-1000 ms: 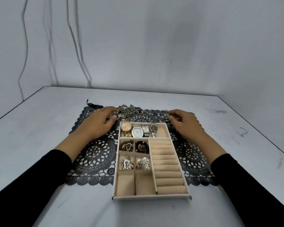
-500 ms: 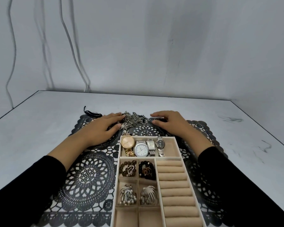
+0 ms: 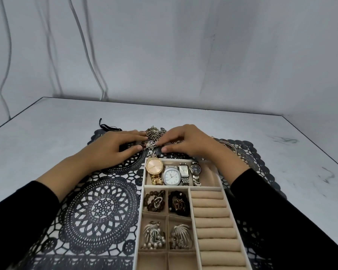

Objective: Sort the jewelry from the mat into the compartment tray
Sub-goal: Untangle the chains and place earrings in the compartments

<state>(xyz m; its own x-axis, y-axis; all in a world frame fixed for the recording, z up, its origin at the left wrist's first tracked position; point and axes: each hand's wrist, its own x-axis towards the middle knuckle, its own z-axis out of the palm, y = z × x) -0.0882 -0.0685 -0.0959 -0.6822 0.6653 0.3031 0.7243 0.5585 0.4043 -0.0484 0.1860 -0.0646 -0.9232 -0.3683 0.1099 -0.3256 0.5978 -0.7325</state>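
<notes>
- No word, brand, number or sign could be read anywhere in the view.
- The dials of the round rose-gold watch (image 3: 154, 166), the silver watch with a white dial (image 3: 171, 177), the small silver watch with a pale rectangular dial (image 3: 184, 170) and the small silver watch with a dark-blue round dial (image 3: 195, 168) bore marks that were too small and blurred to make out.

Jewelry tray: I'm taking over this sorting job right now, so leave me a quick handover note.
Left hand: straight fingers touching the chain pile on the mat.
Right hand: curled fingertips at the same pile; grip unclear.
Done: four watches in the far compartment of the tray; beaded bracelets and silver pieces in four small ones.
To do: chain pile, bangles beside the right wrist. Ring rolls and two near compartments are empty.
</notes>
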